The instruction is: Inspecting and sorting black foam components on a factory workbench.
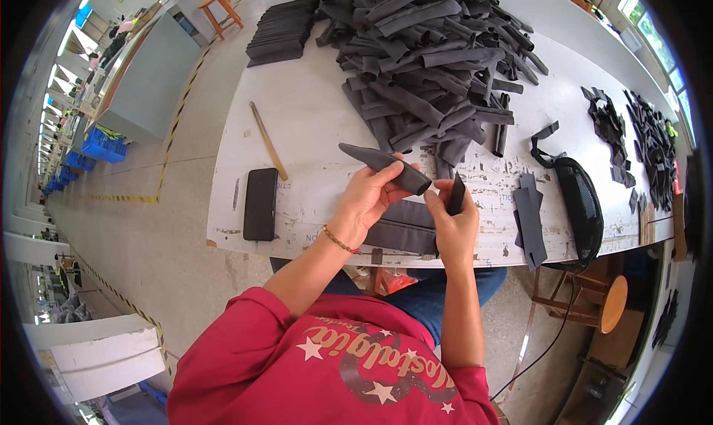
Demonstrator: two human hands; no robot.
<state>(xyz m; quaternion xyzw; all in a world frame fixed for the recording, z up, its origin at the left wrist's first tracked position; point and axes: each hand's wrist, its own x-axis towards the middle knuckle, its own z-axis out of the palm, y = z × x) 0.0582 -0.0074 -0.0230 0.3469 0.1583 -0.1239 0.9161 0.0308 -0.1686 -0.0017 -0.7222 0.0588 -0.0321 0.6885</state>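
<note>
Left hand (367, 196): closed around the middle of a dark fabric tube (413, 178), thumb on top and fingers below, so the grip is a pinch.
Fabric tube: held above the surface (312, 113), its narrow end slanting up to the left past the left hand, its open end pointing at the right hand.
Right hand (456, 228): thumb and fingers pinch a dark strip (457, 192) that stands upright; the thumb tip is just beside the tube's open end, and whether they touch I cannot tell.
Under the hands: flat dark folded pieces (401, 235) lie along the near edge, partly hidden by both hands.
Ahead: a large loose pile (431, 61) of similar dark pieces takes up the space just beyond the hands, with a neat stack (281, 31) at its left.
Left side: a black phone (260, 204), a wooden stick (267, 139) and a thin metallic piece (236, 193), all apart from the hands.
Right side: dark flat strips (529, 224) overlap near a black mesh item (581, 209); farther right lie dark scraps (610, 131).
Floor: a wooden stool (613, 304) stands by the surface's right part.
</note>
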